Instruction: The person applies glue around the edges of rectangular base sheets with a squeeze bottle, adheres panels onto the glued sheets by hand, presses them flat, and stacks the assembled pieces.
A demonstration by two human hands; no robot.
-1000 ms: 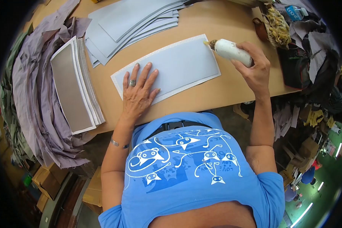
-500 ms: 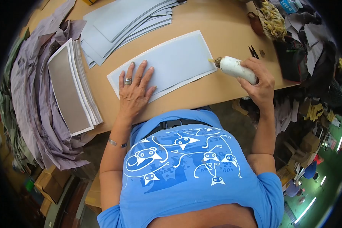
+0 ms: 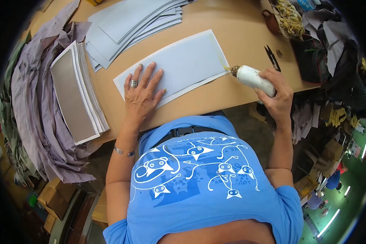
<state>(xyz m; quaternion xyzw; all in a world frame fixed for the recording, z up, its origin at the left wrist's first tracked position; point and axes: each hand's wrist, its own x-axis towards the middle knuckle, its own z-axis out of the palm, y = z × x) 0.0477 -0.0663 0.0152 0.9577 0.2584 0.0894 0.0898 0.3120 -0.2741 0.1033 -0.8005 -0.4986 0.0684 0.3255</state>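
Observation:
A pale blue, slightly curved panel [image 3: 187,61] lies on a white-edged piece that shows around its border. My left hand [image 3: 142,91] rests flat on the left end, fingers spread, a ring on one finger. In my right hand [image 3: 277,91] is a white glue bottle [image 3: 254,79], tilted with its crusted nozzle pointing left. The yellow tip is at the panel's lower right corner; whether it touches I cannot tell. A faint yellowish line runs along the panel's right edge.
Pale blue panels [image 3: 130,24] are fanned out at the back. To the left are stacked white-bordered brown panels [image 3: 73,97] and draped mauve fabric [image 3: 32,105]. Black snips [image 3: 272,57], a brown object [image 3: 270,21] and a dark pouch [image 3: 309,61] lie right. The table's front edge is close to my body.
The bottle tip has moved slightly down the panel's right edge toward its lower corner. More of the yellowish line shows there. My left hand stays flat on the panel.

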